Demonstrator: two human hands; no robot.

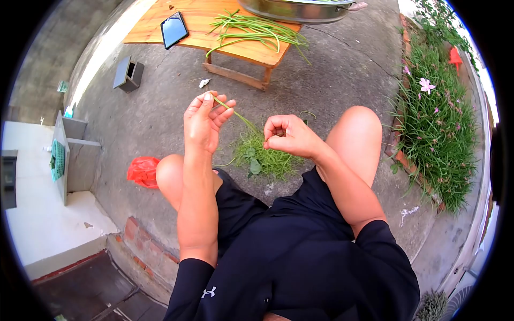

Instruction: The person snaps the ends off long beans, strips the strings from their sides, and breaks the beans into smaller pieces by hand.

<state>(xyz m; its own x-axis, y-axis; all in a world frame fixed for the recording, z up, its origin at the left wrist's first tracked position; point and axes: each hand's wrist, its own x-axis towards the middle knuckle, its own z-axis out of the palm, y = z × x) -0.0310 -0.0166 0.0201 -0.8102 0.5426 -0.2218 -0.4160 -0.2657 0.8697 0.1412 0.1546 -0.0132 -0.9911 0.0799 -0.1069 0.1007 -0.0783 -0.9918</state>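
Observation:
My left hand (208, 120) pinches one end of a long thin green stem (235, 113) between thumb and forefinger, its other fingers loosely bent. The stem slants down to the right, toward my right hand (292, 137). The fingers of my right hand are curled in with thumb and fingertip pressed together; what is between them is hidden. Below both hands, a pile of thin green strips and a few leaves (270, 155) lies on the concrete between my feet. A bunch of long green stems (249, 29) rests on the low wooden table (147, 24) ahead.
On the table are a phone (174, 30) and a large metal pan (297, 10) at its far right. A grey box-like object (128, 74) stands on the ground left of it. A red plastic bag (143, 172) lies by my left knee. Brick-edged plants (439, 117) line the right.

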